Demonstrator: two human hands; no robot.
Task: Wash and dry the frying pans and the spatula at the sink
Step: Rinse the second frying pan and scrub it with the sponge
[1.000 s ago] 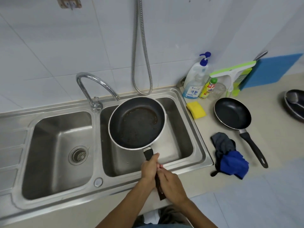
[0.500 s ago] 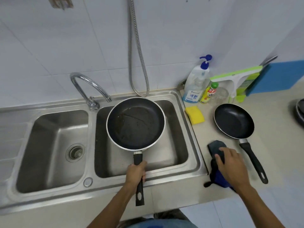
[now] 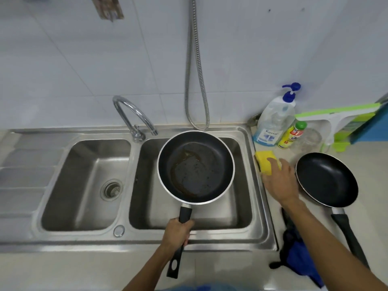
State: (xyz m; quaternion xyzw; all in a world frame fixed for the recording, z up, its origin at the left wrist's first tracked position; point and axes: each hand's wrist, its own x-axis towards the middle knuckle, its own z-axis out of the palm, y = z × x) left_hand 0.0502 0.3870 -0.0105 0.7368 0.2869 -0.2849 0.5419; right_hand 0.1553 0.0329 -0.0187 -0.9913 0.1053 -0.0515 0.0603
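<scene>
Holds the dirty frying pan [image 3: 195, 166] level above the right basin [image 3: 220, 215] of the steel sink [image 3: 220, 241]. Has the left grip [image 3: 178, 233] closed firmly on the pan's black handle [image 3: 185, 215], fingers curled right round it, the handle's tail poking out toward the body past the sink's front rim. Inside the pan: a brown greasy ring and a few specks on the dark coating.

Reaches with the right grip [image 3: 281, 181] to the yellow sponge [image 3: 265, 161] lying on the desk [image 3: 369, 162] just right of the sink rim. Fingers nearly straight and laid on top of the sponge, thumb spread to the near side, nothing clasped.

Just right of that grip, flat on the desk: the second frying pan [image 3: 326, 179], dark inside, handle pointing toward the body.

Behind the sponge, along the tiled wall: a pump soap bottle [image 3: 273, 122], a small yellow bottle [image 3: 291, 135] with a green cap, and a green-and-white squeegee [image 3: 336, 116].

Near the desk's front edge, partly under the right forearm: a bundled dark and blue cloth [image 3: 300, 261].

At the back of the sink, on the divider between the basins: a curved tap [image 3: 134, 114]. Down the wall behind the pan: a metal hose [image 3: 197, 80] hanging in a loop. On the far left: the left basin [image 3: 88, 185] with its drain strainer.
</scene>
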